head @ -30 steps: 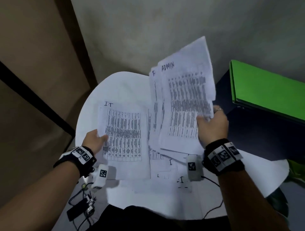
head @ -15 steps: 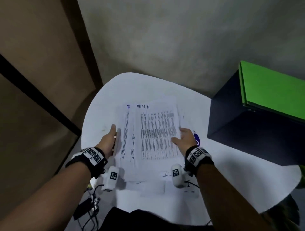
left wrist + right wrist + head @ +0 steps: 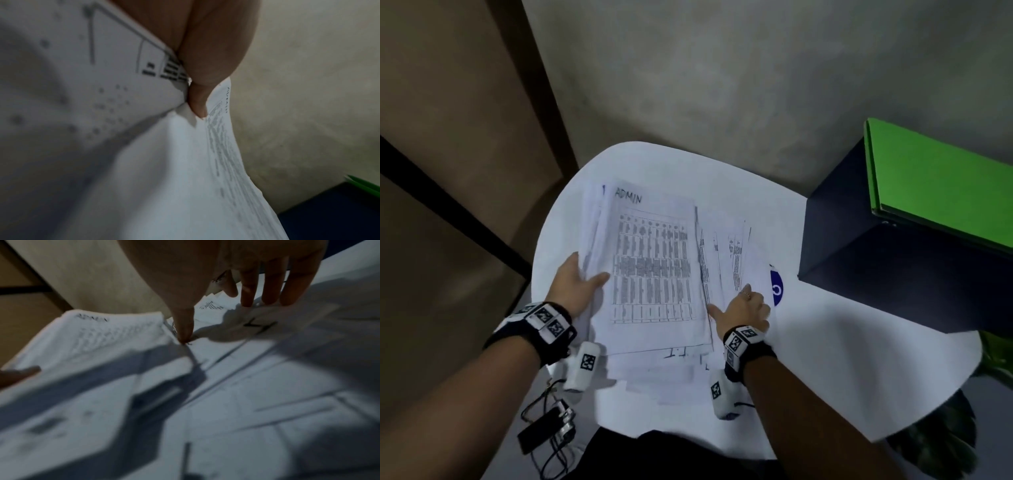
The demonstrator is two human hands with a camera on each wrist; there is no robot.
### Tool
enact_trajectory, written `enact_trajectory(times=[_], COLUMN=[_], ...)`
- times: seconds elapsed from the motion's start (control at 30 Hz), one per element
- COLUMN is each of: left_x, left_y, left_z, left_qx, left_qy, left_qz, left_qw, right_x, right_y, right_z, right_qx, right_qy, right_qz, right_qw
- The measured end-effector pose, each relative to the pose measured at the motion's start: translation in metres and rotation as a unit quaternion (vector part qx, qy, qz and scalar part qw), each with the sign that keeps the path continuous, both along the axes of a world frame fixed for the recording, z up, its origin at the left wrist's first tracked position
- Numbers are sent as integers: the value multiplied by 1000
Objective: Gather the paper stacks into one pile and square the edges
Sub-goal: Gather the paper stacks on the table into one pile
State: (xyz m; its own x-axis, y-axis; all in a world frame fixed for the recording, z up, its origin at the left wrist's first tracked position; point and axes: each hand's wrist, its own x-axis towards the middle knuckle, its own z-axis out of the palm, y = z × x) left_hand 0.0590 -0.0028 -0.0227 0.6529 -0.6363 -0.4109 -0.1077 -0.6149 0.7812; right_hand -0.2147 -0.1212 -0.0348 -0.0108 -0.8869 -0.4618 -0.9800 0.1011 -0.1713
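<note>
A paper stack (image 3: 650,267) topped by a sheet headed ADMIN lies on the round white table (image 3: 825,342). My left hand (image 3: 582,281) grips its left edge, thumb (image 3: 197,100) on top and fingers hidden underneath; that edge is lifted a little. More printed sheets (image 3: 732,250) fan out to the right of the stack. My right hand (image 3: 739,301) rests on them with straight fingers (image 3: 267,293), its thumb (image 3: 185,331) touching the stack's right edge. Several loose sheets (image 3: 678,366) stick out from under the stack at the near side.
A dark blue box (image 3: 893,267) stands at the table's right, with a green folder (image 3: 935,185) on top. A blue round sticker (image 3: 776,287) shows beside my right hand. Cables and a black device (image 3: 544,431) hang at the lower left. A grey wall rises behind.
My right hand brought the raised ADMIN sheets down onto the pile and let go, then moved to the fanned sheets on the right. My left hand took hold of the stack's left edge.
</note>
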Motion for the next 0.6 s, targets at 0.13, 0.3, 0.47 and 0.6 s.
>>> enact_trajectory(times=[0.13,0.3,0.47,0.6], left_x=[39,50,49,30], left_y=[15,19,22,20], left_z=[-15,-23,-34,-15], left_qx=[9,-9,-17,-12], left_qy=[7,33,57,80], left_qz=[5,24,26,32], left_qw=[1000,999,998,996], right_x=[3,4,-3,-5], right_y=[-5,-13,-19,-21], right_z=[-8,-4,3,10], right_qx=[-3,18,-13,7], right_qy=[-27,-116,-166,-230], right_qz=[-25,-64,-85,-135], right_qw=[999,991,982,964])
